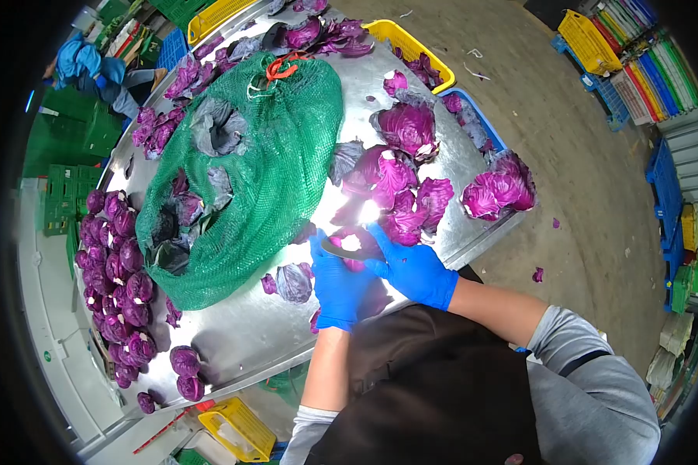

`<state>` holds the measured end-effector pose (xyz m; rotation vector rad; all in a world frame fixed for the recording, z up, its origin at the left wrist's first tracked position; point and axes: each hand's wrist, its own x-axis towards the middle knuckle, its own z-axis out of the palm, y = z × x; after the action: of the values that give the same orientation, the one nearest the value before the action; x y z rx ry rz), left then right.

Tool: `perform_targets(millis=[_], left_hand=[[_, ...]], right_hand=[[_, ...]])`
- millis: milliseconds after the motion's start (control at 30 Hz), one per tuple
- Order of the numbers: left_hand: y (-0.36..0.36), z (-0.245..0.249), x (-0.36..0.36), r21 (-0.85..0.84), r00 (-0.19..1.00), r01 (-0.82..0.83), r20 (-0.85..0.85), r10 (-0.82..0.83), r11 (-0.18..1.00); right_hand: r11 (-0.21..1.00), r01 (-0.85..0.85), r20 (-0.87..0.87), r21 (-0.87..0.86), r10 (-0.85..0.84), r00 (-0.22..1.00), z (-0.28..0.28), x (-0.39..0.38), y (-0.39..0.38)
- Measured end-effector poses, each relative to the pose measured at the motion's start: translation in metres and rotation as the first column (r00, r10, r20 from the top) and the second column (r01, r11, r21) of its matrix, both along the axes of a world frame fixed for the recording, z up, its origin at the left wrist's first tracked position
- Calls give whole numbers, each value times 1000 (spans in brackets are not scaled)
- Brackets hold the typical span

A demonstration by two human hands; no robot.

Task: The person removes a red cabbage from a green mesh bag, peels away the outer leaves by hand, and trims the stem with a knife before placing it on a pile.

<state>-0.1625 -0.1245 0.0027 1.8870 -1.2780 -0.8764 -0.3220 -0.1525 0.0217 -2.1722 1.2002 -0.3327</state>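
Note:
Both my hands wear blue gloves at the near edge of a steel table (233, 333). My right hand (411, 270) grips a small red cabbage (354, 246) with a white cut stem. My left hand (335, 288) holds a dark-bladed knife (335, 250) whose blade lies against that cabbage. Loose purple outer leaves (399, 194) are piled just beyond my hands. A trimmed leaf (293, 281) lies to the left of my left hand.
A big green net sack (279, 155) holding cabbages fills the table's middle. Several trimmed cabbages (116, 271) line the left edge. Yellow crates (407, 43) and a blue crate (481, 116) stand past the table. Another person (93, 70) is at the far left.

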Motion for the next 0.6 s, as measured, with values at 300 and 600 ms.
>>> perform_targets(millis=[300,600], left_hand=[[-7,26,-8,174,960,10,273,-58,985],[-4,6,-6,80,965,-38,262,16,996]], right_hand=[[999,7,-17,37,-7,1000,-6,9,-20],[990,-137,242,24,127,962,-27,2,-43]])
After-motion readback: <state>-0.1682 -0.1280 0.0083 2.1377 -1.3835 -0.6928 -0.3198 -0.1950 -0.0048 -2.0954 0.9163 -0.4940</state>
